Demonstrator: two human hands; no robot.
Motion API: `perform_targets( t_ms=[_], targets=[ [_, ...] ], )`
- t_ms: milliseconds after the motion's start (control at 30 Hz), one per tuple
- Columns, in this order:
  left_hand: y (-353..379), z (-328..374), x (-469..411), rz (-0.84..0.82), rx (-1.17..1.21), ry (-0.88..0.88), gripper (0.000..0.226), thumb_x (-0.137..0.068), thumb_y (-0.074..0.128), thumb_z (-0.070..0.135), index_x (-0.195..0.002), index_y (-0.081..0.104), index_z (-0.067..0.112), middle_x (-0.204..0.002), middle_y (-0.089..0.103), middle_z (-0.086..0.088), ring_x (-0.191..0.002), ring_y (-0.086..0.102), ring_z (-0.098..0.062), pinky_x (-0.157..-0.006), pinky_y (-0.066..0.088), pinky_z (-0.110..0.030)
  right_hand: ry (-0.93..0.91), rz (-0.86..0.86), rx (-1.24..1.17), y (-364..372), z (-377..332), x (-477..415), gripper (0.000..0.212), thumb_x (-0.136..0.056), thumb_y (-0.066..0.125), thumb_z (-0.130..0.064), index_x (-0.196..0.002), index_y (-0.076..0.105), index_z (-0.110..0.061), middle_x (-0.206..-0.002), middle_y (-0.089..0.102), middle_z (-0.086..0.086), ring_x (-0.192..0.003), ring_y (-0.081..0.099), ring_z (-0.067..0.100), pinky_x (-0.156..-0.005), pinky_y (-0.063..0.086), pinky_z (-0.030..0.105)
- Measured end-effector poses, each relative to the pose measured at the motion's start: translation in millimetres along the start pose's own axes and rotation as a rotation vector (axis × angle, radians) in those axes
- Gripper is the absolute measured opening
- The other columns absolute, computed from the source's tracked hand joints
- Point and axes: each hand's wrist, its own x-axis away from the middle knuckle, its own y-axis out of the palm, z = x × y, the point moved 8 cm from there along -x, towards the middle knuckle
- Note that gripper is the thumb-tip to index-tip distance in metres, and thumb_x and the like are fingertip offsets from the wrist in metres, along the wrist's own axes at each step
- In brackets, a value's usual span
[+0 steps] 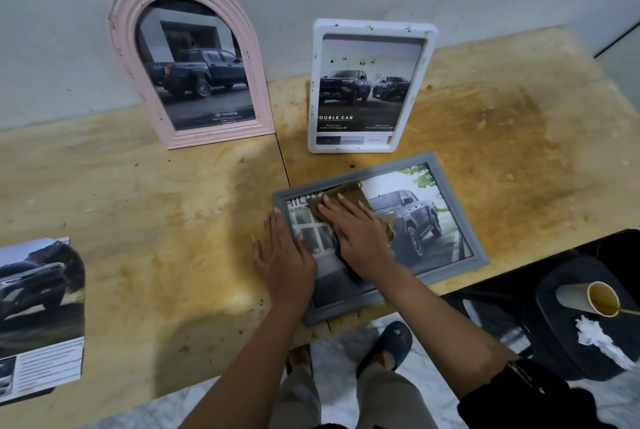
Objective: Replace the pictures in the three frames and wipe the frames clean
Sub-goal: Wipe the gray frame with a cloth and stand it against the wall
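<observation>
Head view: right hand (360,238) on cloth (353,193)

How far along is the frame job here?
Looks done: pink frame, white frame and grey frame all hold truck pictures. In hand: right hand presses a brown cloth on the grey frame; left hand rests on its edge. Left: spots show on the white and pink frames.

frames (119,30) (314,89) (454,208) 3 | cloth (341,200) 1 | hands (284,259) (360,238) 2 | cup (588,297) 1 | loose print (38,307) 1
</observation>
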Motion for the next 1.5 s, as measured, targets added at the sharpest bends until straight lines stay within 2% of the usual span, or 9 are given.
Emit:
perform_targets(
  t_ms=[233,333,533,800,1000,1100,1233,1367,1500],
  targets=[
    [0.7,-1.8,1.7,0.0,0.029,-0.012,0.056,-0.094,0.031,0.032,-0.146,0.025,0.011,-0.152,0.029,-0.004,-0.143,0.017,-0.014,-0.114,0.001,-0.036,-0.183,-0.135,-0.031,3.6,2.2,9.7,0.052,-0.084,0.029,-0.024,-0.127,0.057,-0.027,-0.137,0.051,-0.012,-0.135,0.038,0.012,-0.112,0.02,0.035],
    [-0.7,-1.1,2.2,0.012,0.024,-0.007,0.056,-0.093,0.032,0.029,-0.146,0.027,0.01,-0.152,0.031,-0.005,-0.143,0.019,-0.015,-0.115,0.002,-0.037,-0.25,-0.149,-0.04,0.0,3.4,16.6,0.044,-0.087,0.042,-0.014,-0.124,0.06,-0.028,-0.132,0.055,-0.014,-0.133,0.038,0.009,-0.112,0.02,0.038],
    [-5.1,-0.1,1.7,0.018,0.054,-0.013,0.056,-0.092,0.032,0.03,-0.145,0.029,0.01,-0.151,0.032,-0.005,-0.142,0.021,-0.016,-0.115,0.005,-0.04,-0.19,-0.202,-0.21,-4.9,19.1,31.7,0.037,-0.088,0.056,-0.01,-0.116,0.065,-0.033,-0.126,0.05,-0.031,-0.132,0.028,-0.012,-0.112,0.007,0.019],
    [-6.0,-2.0,2.5,0.033,0.067,-0.026,0.057,-0.091,0.033,0.029,-0.143,0.031,0.008,-0.149,0.035,-0.008,-0.142,0.023,-0.018,-0.115,0.005,-0.041,-0.111,-0.25,-0.325,-15.0,41.7,55.9,0.031,-0.087,0.058,-0.008,-0.107,0.07,-0.028,-0.121,0.054,-0.033,-0.13,0.034,-0.011,-0.111,0.009,0.014],
    [-5.9,1.3,2.6,0.015,0.076,-0.027,0.059,-0.089,0.033,0.028,-0.144,0.029,0.009,-0.15,0.034,-0.007,-0.142,0.022,-0.019,-0.114,0.006,-0.041,-0.129,-0.129,-0.235,-36.0,54.6,72.9,0.035,-0.089,0.051,-0.011,-0.11,0.068,-0.033,-0.123,0.056,-0.029,-0.132,0.034,-0.008,-0.112,0.01,0.014],
    [-5.3,1.6,2.3,0.013,0.09,-0.031,0.06,-0.088,0.034,0.029,-0.144,0.029,0.009,-0.15,0.033,-0.007,-0.142,0.022,-0.018,-0.115,0.005,-0.041,-0.129,-0.052,-0.128,-42.8,65.4,78.9,0.044,-0.088,0.046,-0.006,-0.112,0.065,-0.038,-0.126,0.055,-0.028,-0.133,0.035,-0.003,-0.115,0.012,0.022],
    [-5.5,3.8,1.2,0.017,0.087,-0.019,0.059,-0.089,0.034,0.029,-0.144,0.029,0.009,-0.15,0.033,-0.007,-0.142,0.022,-0.018,-0.115,0.003,-0.039,-0.112,0.078,-0.058,-53.2,77.4,78.6,0.041,-0.09,0.04,-0.011,-0.112,0.066,-0.034,-0.126,0.054,-0.026,-0.131,0.038,0.001,-0.112,0.023,0.033],
    [-3.9,3.6,1.2,0.017,0.081,-0.019,0.059,-0.09,0.033,0.03,-0.145,0.029,0.009,-0.151,0.033,-0.007,-0.142,0.021,-0.017,-0.114,0.002,-0.037,-0.017,0.2,-0.031,-58.4,90.1,74.5,0.051,-0.08,0.052,0.011,-0.112,0.068,-0.026,-0.124,0.059,-0.017,-0.127,0.043,0.005,-0.107,0.032,0.039],
    [-3.9,3.6,0.7,0.013,0.07,-0.014,0.059,-0.09,0.032,0.031,-0.145,0.028,0.009,-0.151,0.032,-0.006,-0.142,0.019,-0.015,-0.114,0.001,-0.036,0.126,0.329,-0.127,-64.6,98.1,64.3,0.057,-0.077,0.048,0.021,-0.117,0.066,-0.015,-0.123,0.061,-0.008,-0.127,0.046,0.014,-0.106,0.038,0.041]
  ],
)
